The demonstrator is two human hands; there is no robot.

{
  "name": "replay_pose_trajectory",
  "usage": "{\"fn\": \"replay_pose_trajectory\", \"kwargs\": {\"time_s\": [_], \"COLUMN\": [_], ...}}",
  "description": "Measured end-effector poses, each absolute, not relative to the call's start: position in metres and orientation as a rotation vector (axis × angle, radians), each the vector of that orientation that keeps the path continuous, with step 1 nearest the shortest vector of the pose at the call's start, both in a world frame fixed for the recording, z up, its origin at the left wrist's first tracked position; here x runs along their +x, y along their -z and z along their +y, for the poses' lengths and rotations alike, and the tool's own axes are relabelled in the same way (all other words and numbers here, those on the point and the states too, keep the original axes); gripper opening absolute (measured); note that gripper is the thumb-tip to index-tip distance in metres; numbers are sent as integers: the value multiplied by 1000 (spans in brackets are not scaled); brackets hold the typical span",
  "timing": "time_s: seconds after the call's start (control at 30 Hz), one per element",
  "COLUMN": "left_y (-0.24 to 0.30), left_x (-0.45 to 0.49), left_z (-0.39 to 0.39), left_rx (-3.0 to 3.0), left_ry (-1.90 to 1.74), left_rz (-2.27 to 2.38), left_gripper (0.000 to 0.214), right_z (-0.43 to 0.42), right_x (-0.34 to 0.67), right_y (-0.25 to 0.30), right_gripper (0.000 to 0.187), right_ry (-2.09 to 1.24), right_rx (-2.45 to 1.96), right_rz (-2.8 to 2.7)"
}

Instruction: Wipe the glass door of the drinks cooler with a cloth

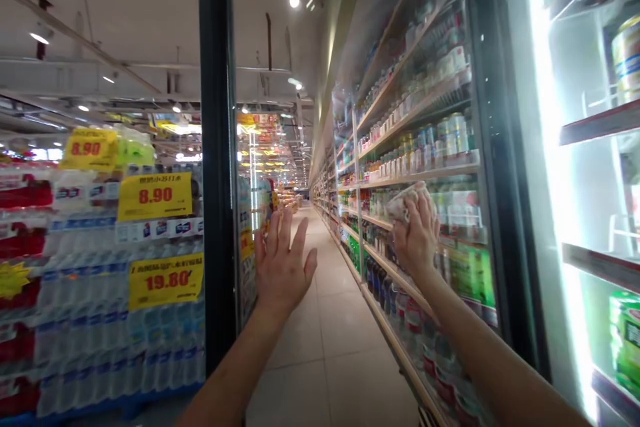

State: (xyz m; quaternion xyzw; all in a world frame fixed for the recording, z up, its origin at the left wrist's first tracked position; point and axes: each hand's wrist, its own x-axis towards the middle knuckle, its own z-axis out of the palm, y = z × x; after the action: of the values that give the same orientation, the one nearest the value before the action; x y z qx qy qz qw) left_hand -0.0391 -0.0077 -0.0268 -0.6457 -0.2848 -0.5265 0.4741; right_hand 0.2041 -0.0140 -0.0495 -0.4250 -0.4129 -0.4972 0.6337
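Note:
My left hand (281, 265) is raised with its fingers spread flat, close to or against the inner glass of an opened cooler door (217, 167) on my left. My right hand (416, 232) is closed on a crumpled cloth (404, 203) and presses it against the fogged glass door (425, 147) of the drinks cooler on my right. Behind that glass stand shelves of bottles and cans (440, 137).
A black door frame (493, 167) separates the fogged glass from an open, brightly lit cooler bay (600, 180) with cans. Stacks of bottled water (125, 320) with yellow price signs (155, 196) stand at left. A tiled aisle (330, 333) runs ahead.

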Motion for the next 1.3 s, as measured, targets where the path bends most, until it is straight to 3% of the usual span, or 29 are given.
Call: {"fn": "replay_pose_trajectory", "kwargs": {"time_s": [0.2,0.4,0.57,0.77,0.97,1.13,1.3], "left_y": [27,27,29,30,33,43,45], "left_x": [-38,-37,-37,-37,-38,-35,-36], "left_z": [-8,-8,-8,-7,-6,-8,-7], "left_rx": [-1600,-1646,-1682,-1659,-1672,-1706,-1722], "left_ry": [1279,1301,1305,1284,1265,1252,1220], "left_rz": [-704,-697,-708,-688,-690,-726,-761], "left_gripper": [56,59,58,56,57,62,63], "right_z": [-21,-14,-17,-12,-15,-9,-15], "right_x": [167,193,169,183,189,225,186], "right_y": [71,61,76,73,88,94,109], "right_gripper": [46,50,49,51,53,52,54], "right_ry": [1314,1099,1255,1123,1255,1085,1205], "right_rx": [-804,-968,-877,-997,-951,-1041,-1002], "right_rz": [-1567,-936,-1481,-1004,-1417,-889,-1322]}}
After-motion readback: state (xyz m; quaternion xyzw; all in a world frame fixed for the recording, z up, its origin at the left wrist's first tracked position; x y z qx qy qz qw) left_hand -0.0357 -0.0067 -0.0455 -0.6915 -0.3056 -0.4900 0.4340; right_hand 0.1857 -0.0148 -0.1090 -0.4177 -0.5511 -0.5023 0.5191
